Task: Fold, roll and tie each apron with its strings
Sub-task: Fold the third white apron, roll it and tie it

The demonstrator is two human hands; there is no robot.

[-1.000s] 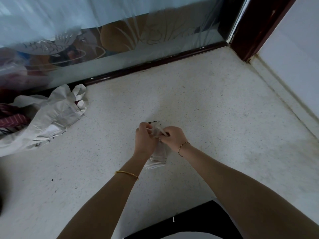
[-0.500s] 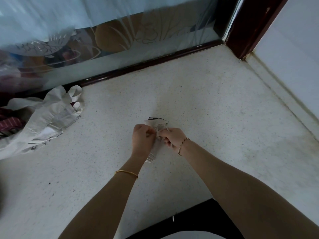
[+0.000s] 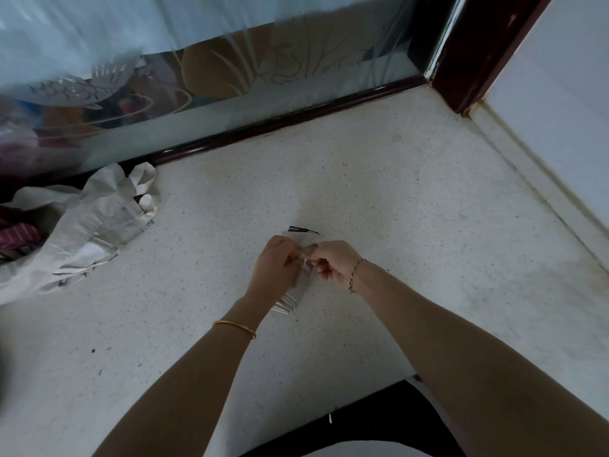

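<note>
Two grips pinch the strings [image 3: 305, 258] over the rolled apron [image 3: 291, 300], mid-floor [image 3: 428, 225]. Left grip [image 3: 273, 268] and right grip [image 3: 333, 263] sit close together, likely cinching the knot so the roll holds. Loose aprons [image 3: 82, 232] wait at 9 o'clock.

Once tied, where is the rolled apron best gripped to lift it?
Probably across the rolled apron's middle, from above: the roll lies lengthwise away from the person, and the left hand and right hand pinch the strings there.
</note>
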